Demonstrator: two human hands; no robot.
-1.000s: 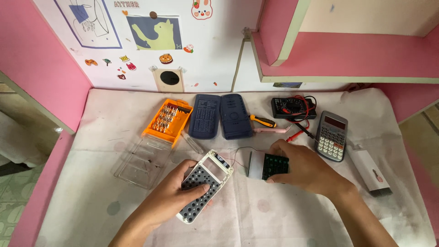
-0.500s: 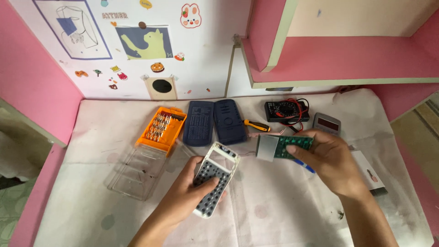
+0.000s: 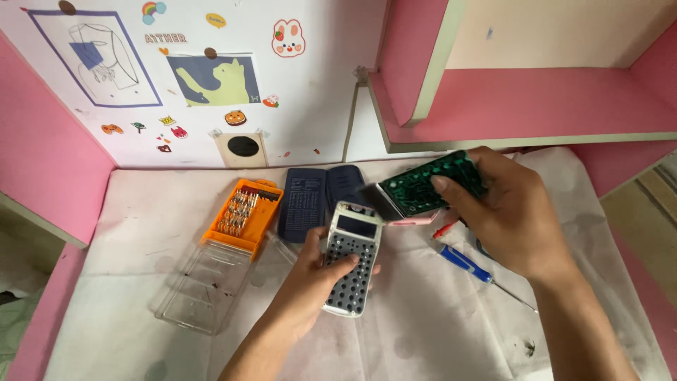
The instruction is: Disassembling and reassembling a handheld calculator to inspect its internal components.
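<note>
My left hand [image 3: 305, 286] holds a white calculator front shell [image 3: 350, 257] with rows of empty key holes and a small window at its top, just above the white cloth [image 3: 437, 331]. My right hand [image 3: 518, 219] grips a green circuit board [image 3: 431, 182] with a dark display strip on its left end, lifted and tilted over the back of the desk. The board's left edge hangs just above the shell's top end. A blue-handled screwdriver [image 3: 465, 262] lies on the cloth below my right hand.
An orange bit set [image 3: 245, 212] sits in an open clear case, its lid [image 3: 204, 286] lying flat in front. Two dark blue calculator covers [image 3: 317, 201] lie behind the shell. A pink shelf [image 3: 522, 106] overhangs the back right; a stickered white wall stands behind.
My right hand has lifted the circuit board up and toward the back right, tilting it. My left hand has shifted the shell slightly right. The view has tipped upward.
</note>
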